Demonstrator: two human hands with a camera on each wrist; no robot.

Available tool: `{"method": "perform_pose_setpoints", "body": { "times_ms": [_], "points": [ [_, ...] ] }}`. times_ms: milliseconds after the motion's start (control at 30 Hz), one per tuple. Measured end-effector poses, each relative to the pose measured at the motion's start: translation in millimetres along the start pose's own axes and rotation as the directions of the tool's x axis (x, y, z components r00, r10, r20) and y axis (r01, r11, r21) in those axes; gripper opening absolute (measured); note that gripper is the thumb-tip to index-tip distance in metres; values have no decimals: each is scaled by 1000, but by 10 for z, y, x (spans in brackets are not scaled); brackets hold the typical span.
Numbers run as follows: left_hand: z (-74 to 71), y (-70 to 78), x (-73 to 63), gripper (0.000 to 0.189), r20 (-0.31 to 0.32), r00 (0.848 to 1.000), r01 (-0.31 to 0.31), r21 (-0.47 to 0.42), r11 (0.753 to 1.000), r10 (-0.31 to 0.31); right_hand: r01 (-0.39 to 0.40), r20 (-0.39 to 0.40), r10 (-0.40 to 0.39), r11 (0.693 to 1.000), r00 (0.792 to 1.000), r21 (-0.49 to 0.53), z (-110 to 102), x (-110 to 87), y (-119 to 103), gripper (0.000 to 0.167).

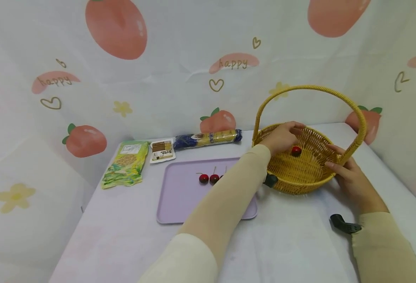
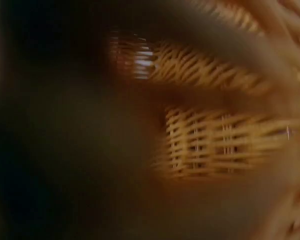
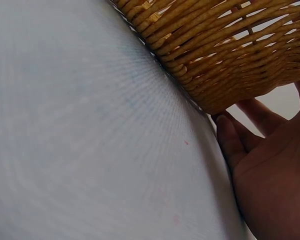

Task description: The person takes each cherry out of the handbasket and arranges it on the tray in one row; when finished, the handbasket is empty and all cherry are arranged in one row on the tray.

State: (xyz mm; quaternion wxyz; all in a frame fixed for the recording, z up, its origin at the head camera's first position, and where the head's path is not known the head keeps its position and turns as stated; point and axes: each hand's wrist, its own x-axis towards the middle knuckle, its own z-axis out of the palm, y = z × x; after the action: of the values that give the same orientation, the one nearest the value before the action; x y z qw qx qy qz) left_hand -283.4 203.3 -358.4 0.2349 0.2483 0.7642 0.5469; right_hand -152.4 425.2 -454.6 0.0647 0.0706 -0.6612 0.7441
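Observation:
A yellow wicker basket [image 1: 299, 182] with a tall arched handle stands at the right of the table. My left hand [image 1: 281, 137] reaches over its left rim, fingers stretched toward the far side. Just beyond that hand, a red cherry [image 1: 296, 151] shows inside the basket. In the left wrist view, a dark, blurred hand covers much of the weave. My right hand [image 1: 352, 179] holds the basket's right side by the handle's foot; the right wrist view has its fingers [image 3: 232, 142] against the lower wall. Dark red cherries [image 1: 203, 178] with stems lie on the tray.
The lilac tray [image 1: 183, 196] is partly hidden by my left sleeve. Behind it lie a blue-and-yellow long packet [image 1: 208, 139] and a small white-and-brown packet [image 1: 162, 151]. A green-yellow bag [image 1: 125, 164] lies at the left. A printed cloth hangs behind the table.

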Motion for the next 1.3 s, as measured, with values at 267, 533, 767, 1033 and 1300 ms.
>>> {"method": "perform_pose_setpoints", "body": {
  "times_ms": [267,533,767,1033,1300],
  "points": [
    [73,-196,38,59,-4,1000,15,41,999,-15,31,1,-31,1000,1000,-2,17,7,15,58],
    [153,-343,104,68,38,998,50,211,976,-59,17,-13,-17,1000,1000,-12,36,-1,-20,57],
    [182,-357,125,57,45,993,83,390,917,-109,33,-5,-33,999,999,12,32,25,2,55],
    [232,-354,83,22,57,991,67,544,836,-117,24,-10,-24,1000,1000,0,7,-10,30,56],
    [205,-336,61,16,64,993,47,538,842,-96,11,-12,-11,1000,1000,-2,20,14,3,56]
  ]
}}
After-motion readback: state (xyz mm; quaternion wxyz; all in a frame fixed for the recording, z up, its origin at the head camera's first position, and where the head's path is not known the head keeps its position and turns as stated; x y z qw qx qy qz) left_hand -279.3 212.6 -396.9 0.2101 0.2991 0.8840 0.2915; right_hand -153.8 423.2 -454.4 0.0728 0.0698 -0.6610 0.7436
